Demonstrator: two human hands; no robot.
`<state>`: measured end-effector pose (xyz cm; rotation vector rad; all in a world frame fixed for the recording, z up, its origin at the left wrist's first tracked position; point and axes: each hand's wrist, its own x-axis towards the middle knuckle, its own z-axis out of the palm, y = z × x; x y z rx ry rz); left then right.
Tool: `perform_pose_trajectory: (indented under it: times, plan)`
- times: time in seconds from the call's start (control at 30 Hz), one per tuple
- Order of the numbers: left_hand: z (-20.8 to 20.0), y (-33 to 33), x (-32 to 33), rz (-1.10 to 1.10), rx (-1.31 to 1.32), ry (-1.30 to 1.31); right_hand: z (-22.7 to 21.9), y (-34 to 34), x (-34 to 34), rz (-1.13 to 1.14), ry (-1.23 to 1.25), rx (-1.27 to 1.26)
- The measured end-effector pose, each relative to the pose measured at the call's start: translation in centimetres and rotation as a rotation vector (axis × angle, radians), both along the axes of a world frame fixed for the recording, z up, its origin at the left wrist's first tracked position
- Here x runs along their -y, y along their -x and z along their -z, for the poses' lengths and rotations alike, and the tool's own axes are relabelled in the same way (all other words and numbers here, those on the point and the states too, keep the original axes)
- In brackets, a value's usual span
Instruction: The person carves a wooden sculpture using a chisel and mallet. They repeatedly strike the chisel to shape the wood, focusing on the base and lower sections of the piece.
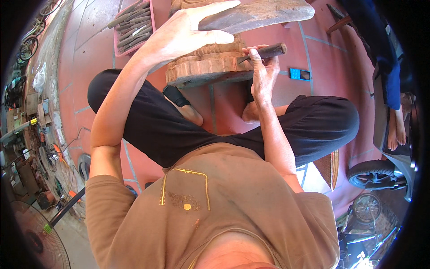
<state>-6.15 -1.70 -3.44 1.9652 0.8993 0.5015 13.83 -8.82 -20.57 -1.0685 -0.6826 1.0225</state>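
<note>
My left hand (186, 38) is closed loosely on a worn greyish wooden mallet (264, 14), its thumb and fingers on either side of the wood. The mallet is raised above a carved block of reddish-brown wood (204, 67) with a ridged edge. My right hand (264, 74) grips a chisel (271, 51) by its dark handle. The chisel's metal blade points left, its tip at the carved wood's right side. Part of the carving is hidden behind the mallet and my left hand.
A pink basket (117, 38) of chisels stands at the far left. On the tiled floor to the right lies a small blue-and-black object (300, 74). A fan (38, 237) is at the lower left. Another person's bare foot (392, 136) and a black wheel (371, 175) are at the right.
</note>
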Motion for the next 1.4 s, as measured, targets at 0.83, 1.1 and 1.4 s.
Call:
perform_pose_trajectory:
  times: [0.83,1.1,1.4]
  plan:
    - [-1.3,-3.0,0.1,0.194,0.093,-0.354,0.3,0.6,-0.5,0.008,-0.02,0.094]
    - [-2.1,-4.3,0.0,0.226,0.12,-0.253,-1.0,0.8,-0.2,0.042,-0.011,0.423]
    - [0.8,-3.1,-1.4,0.137,-0.196,-0.635,-0.4,0.6,-0.8,0.032,-0.009,0.352]
